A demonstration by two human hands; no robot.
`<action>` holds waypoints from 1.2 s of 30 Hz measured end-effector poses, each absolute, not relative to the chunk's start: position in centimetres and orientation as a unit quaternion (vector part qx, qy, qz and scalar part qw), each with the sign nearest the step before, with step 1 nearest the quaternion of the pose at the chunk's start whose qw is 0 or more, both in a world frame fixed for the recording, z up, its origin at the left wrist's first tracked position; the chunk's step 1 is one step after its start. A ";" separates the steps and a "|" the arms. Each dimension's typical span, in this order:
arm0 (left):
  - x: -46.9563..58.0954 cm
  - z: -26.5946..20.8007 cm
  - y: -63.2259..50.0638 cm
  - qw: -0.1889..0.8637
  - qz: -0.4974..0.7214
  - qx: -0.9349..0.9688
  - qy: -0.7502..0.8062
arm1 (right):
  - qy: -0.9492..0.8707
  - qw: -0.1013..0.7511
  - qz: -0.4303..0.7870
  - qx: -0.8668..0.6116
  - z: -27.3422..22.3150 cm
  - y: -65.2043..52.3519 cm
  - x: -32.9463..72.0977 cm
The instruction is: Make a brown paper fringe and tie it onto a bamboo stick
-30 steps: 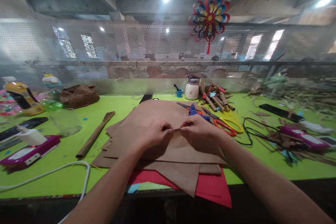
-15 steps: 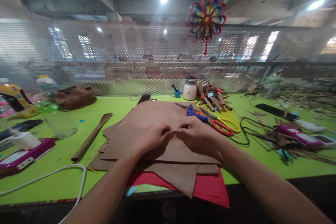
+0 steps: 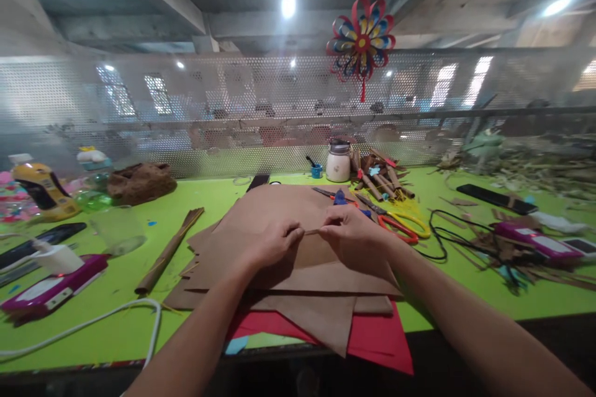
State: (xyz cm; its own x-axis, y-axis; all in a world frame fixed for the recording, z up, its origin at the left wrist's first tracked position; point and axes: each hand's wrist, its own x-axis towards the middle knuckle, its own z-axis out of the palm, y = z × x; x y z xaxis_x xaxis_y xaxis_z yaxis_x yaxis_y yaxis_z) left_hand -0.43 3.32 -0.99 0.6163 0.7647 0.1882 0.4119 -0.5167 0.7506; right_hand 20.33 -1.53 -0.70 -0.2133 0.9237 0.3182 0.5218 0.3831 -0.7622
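Note:
Between my two hands stretches a short, thin brown paper strip (image 3: 311, 232), pinched at each end. My left hand (image 3: 279, 242) is closed on its left end, and my right hand (image 3: 351, 232) grips the right end between thumb and fingers. Both hands are over a stack of brown paper sheets (image 3: 261, 208), which lies partly on red paper (image 3: 379, 338). Just beyond my right hand are blue-handled scissors (image 3: 343, 197), partly hidden by it. Scissors with red and yellow handles (image 3: 405, 228) rest to its right.
A rolled brown paper tube (image 3: 170, 251) lies on the left, near a purple power strip (image 3: 56, 288) and a clear cup (image 3: 118, 231). At the back stand a lidded jar (image 3: 338, 162) and a bundle of small paper rolls (image 3: 382, 177). A black cable (image 3: 437, 242) curls on the right.
My hands have moved slightly apart, and more of the paper strip shows between them. The whole view has shifted a little; the things on the table stay in place.

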 end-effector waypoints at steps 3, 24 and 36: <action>-0.5 -1.2 3.3 0.302 0.247 0.852 0.349 | -0.757 0.377 0.233 -0.480 -0.7 -0.8 20.8; -0.7 -1.3 3.4 0.323 0.214 0.865 0.317 | -0.762 0.321 0.332 -0.453 -0.8 0.0 23.1; -1.1 -1.6 3.9 0.442 0.192 0.795 0.368 | -0.767 0.312 0.329 -0.454 -1.0 0.1 23.2</action>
State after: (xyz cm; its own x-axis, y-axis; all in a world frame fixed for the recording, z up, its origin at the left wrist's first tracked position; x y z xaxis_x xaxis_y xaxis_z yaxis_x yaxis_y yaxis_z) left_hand -1.07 3.85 -1.58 0.6555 0.7550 -0.0186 0.4149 -0.3395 0.8442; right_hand 23.24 0.11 -1.03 -0.3922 0.9023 0.1790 0.4911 0.3700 -0.7886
